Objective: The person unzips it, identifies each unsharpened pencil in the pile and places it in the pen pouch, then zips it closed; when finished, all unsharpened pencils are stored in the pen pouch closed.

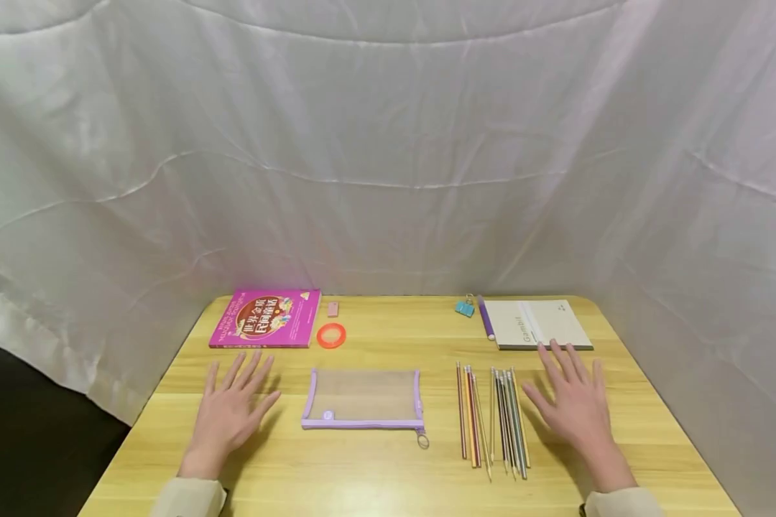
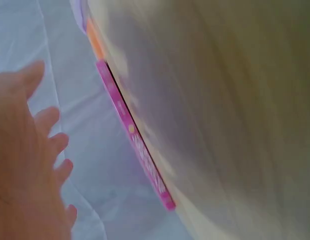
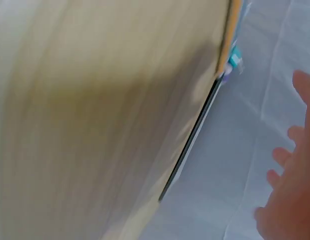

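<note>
Several pencils (image 1: 514, 424) near right grip (image 1: 575, 408)

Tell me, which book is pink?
The left book, near the orange ring: its cover is bright pink. The right book, by the purple pen, looks pale grey.

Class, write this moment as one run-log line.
left hand: fingers spread, above table | right hand: fingers spread, above table, near pencils | mesh pouch: flat, between hands | held: nothing

The table (image 1: 362, 474) (wood-grained) bears a book (image 1: 265, 318), pouch (image 1: 365, 397), pencils (image 1: 509, 422) and notebook (image 1: 550, 323)
</note>
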{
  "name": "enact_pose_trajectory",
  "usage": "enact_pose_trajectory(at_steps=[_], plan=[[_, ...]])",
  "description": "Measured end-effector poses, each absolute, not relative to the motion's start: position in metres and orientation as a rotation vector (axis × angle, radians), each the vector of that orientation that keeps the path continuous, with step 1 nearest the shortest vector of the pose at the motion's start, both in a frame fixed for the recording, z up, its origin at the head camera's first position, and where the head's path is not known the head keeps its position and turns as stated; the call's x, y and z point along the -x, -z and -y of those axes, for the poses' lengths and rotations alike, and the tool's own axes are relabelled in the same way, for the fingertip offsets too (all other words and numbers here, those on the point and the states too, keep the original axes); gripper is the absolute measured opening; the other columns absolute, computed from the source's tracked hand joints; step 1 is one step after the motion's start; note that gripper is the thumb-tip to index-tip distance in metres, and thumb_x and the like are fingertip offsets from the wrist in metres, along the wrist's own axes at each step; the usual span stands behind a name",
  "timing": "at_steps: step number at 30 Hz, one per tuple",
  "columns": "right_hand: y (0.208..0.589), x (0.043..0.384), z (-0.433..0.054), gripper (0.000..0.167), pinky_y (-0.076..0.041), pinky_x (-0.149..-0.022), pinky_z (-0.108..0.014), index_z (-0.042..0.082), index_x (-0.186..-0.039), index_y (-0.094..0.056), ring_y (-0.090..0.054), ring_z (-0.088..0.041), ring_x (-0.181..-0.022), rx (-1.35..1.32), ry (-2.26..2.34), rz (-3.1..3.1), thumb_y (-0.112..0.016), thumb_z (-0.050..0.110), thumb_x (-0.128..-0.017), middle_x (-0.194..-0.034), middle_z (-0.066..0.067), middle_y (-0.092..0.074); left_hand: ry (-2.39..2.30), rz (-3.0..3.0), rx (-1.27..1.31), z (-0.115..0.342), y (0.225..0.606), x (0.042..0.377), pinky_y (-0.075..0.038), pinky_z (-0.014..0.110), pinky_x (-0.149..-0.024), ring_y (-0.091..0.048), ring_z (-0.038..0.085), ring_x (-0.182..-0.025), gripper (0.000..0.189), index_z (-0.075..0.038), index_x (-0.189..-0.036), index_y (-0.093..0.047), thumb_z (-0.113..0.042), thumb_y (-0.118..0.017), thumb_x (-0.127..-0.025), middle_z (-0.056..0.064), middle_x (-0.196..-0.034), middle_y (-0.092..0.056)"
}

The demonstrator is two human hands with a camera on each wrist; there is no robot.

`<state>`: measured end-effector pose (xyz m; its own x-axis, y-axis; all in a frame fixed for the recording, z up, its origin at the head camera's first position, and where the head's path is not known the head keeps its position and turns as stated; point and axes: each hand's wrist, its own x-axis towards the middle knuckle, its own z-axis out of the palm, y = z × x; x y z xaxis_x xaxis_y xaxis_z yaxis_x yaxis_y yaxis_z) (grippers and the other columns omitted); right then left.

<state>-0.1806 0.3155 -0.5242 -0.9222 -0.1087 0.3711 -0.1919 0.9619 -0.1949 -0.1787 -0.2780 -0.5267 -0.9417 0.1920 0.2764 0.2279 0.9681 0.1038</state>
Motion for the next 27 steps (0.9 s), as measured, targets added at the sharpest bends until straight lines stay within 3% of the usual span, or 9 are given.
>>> enact_pose_trajectory(at_steps=[2,5,8,10,14,18,27], plan=[[0.518,0.18,-0.304,0.078,-0.002,-0.126,-0.069,0.017,-0.164,-0.028,-0.018,-0.042,-0.157,-0.213,-0.448,2.752,-0.061,0.048,-0.101,-0.17,-0.016,-0.026,0.234,2.822,0.339,0.266,0.525,0.179,-0.012,0.067,-0.126,-0.038,0.042,-0.149,0.069,-0.018,-0.159,-0.042,-0.048,-0.062,-0.1,0.012,-0.162,-0.043],[0.511,0.18,-0.284,0.071,-0.027,-0.115,-0.075,0.011,-0.159,-0.038,-0.036,-0.05,-0.144,-0.215,-0.659,2.751,-0.065,0.041,-0.101,-0.159,-0.024,-0.04,0.353,2.765,0.403,0.241,0.521,0.178,-0.039,0.069,-0.113,-0.053,0.044,-0.134,0.067,-0.016,-0.154,-0.049,-0.038,-0.073,-0.095,0.015,-0.15,-0.056],[0.507,0.18,-0.263,0.06,-0.041,-0.106,-0.073,0.005,-0.151,-0.049,-0.049,-0.05,-0.132,-0.233,-0.827,2.735,-0.067,0.033,-0.101,-0.146,-0.027,-0.052,0.516,2.723,0.473,0.21,0.517,0.175,-0.055,0.062,-0.097,-0.066,0.038,-0.116,0.057,-0.015,-0.144,-0.06,-0.032,-0.078,-0.092,0.015,-0.135,-0.067],[0.507,0.182,-0.25,0.052,-0.049,-0.101,-0.068,0.003,-0.145,-0.056,-0.057,-0.045,-0.123,-0.251,-0.91,2.732,-0.068,0.027,-0.101,-0.136,-0.025,-0.06,0.644,2.724,0.532,0.19,0.514,0.172,-0.06,0.049,-0.087,-0.07,0.029,-0.103,0.048,-0.015,-0.136,-0.067,-0.03,-0.079,-0.092,0.01,-0.124,-0.072],[0.508,0.187,-0.223,0.039,-0.058,-0.087,-0.044,0.004,-0.134,-0.066,-0.065,-0.027,-0.101,-0.285,-1.04,2.762,-0.071,0.019,-0.098,-0.112,-0.013,-0.069,0.883,2.757,0.678,0.152,0.516,0.166,-0.055,0.025,-0.07,-0.066,0.007,-0.082,0.034,-0.018,-0.125,-0.073,-0.027,-0.078,-0.093,0.0,-0.108,-0.073],[0.506,0.192,-0.196,0.033,-0.056,-0.077,-0.028,0.006,-0.128,-0.07,-0.062,-0.013,-0.088,-0.329,-1.152,2.812,-0.074,0.015,-0.096,-0.1,-0.004,-0.069,1.049,2.827,0.817,0.12,0.522,0.161,-0.049,0.017,-0.067,-0.057,-0.005,-0.076,0.028,-0.018,-0.121,-0.074,-0.027,-0.075,-0.094,-0.006,-0.1,-0.071],[0.512,0.193,-0.153,0.024,-0.056,-0.069,-0.027,0.007,-0.119,-0.071,-0.065,-0.013,-0.08,-0.433,-1.31,2.929,-0.072,0.016,-0.097,-0.094,-0.002,-0.071,1.257,2.888,0.946,0.075,0.537,0.153,-0.045,0.014,-0.061,-0.048,-0.007,-0.068,0.023,-0.021,-0.118,-0.075,-0.025,-0.075,-0.095,-0.014,-0.091,-0.064]])
